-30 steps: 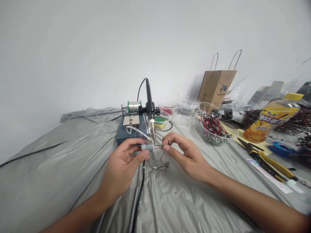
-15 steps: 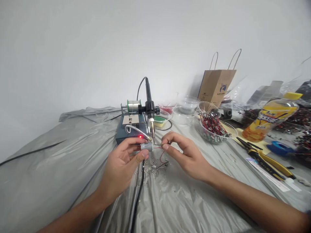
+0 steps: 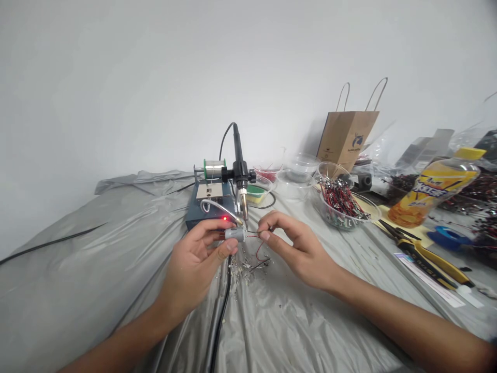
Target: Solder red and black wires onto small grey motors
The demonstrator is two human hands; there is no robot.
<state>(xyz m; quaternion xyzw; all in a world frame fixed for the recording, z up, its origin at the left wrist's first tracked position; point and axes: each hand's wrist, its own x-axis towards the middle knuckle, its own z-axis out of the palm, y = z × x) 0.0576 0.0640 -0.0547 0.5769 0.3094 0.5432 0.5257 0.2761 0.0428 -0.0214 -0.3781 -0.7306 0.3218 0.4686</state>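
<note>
"What is the left hand (image 3: 196, 267) gripping?"

"A small grey cylinder (image 3: 235, 235), pinched between thumb and fingers and lying roughly level."

"And the right hand (image 3: 298, 246)?"

"Thumb and forefinger are pressed together on thin wires (image 3: 251, 237), one dark and one red, which reach toward the cylinder's right end. A red length curves down below the fingertips."

"Where is the cylinder, exactly?"

"Over the grey sheet (image 3: 310, 321), just below the tip of a soldering iron (image 3: 239, 166) clamped point down. A bent metal tube (image 3: 221, 210) ends there too. I can't tell whether the tip touches anything."

"What stands behind it?"

"A blue base (image 3: 193, 210) with a lit red light (image 3: 224, 218), and a green-edged spool (image 3: 214, 170) mounted above."

"Anything else on the sheet?"

"Small scraps (image 3: 246, 268) lie scattered below the cylinder. Off to the right, a clear bowl (image 3: 344, 223) holds a heap of red and black wired pieces, and beyond that lie yellow-and-black pliers (image 3: 429, 261)."
</note>
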